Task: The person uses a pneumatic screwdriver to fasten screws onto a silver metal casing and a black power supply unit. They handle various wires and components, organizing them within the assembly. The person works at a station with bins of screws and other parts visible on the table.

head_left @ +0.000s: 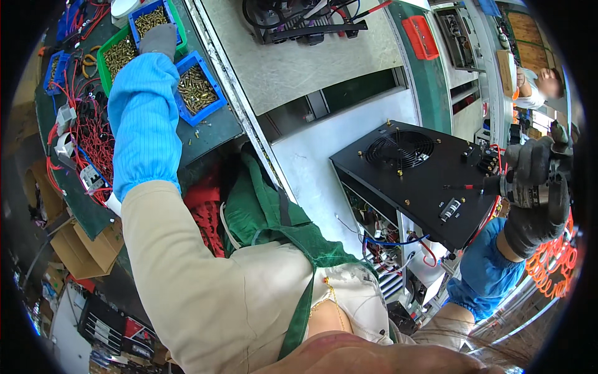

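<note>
black panel (414,186) atop chassis (377,219); brass screws (400,173) seem placed, driving apparently left (they look proud). right hand (548,209) grips driver (492,186); left hand (159,41) at blue bin (133,26), grip hidden, can't tell.

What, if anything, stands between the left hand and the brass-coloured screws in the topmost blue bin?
Nothing visible does. The left hand lies over the near edge of the topmost bin, right by the screws; whether it touches them is hidden. Another blue bin sits beside the sleeve, off that path.
</note>
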The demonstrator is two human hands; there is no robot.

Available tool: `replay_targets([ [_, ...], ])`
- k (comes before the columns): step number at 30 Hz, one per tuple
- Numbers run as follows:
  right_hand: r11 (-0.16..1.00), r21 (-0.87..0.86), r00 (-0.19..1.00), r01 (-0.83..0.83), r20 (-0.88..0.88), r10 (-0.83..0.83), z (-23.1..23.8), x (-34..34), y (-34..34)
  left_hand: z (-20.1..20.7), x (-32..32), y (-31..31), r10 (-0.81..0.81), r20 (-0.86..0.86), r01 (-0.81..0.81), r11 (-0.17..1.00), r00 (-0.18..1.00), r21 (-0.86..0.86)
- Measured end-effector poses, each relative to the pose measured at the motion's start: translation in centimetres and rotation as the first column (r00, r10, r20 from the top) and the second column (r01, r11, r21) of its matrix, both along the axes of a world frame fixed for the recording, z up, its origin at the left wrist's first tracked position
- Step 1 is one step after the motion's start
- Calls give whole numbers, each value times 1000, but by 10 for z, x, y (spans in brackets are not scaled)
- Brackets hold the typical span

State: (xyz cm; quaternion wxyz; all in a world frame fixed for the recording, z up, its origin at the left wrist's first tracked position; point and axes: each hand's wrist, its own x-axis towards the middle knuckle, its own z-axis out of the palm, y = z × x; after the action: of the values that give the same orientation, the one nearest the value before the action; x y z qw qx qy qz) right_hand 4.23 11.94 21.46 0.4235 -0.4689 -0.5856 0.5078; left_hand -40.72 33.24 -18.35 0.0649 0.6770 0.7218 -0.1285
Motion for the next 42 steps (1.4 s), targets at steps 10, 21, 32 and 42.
replay_targets([
  [10, 998, 25, 998, 58, -10, -58, 3, -8, -1, -16, -16, 30, 129, 89, -128, 992, 988, -10],
  [21, 992, 56, 987, 117, -122, -110, -8, -9, -13, -3, 1, 18, 251, 68, -252, 967, 966, 17],
  [32, 977, 124, 959, 171, -247, -137, 2, 18, -37, 23, 6, -5, 3, 902, -591, 756, 433, 281],
  [42, 946, 321, 883, 32, -453, 124, 4, 12, -39, 167, 276, -220, 502, 574, 474, 854, -647, -213],
])
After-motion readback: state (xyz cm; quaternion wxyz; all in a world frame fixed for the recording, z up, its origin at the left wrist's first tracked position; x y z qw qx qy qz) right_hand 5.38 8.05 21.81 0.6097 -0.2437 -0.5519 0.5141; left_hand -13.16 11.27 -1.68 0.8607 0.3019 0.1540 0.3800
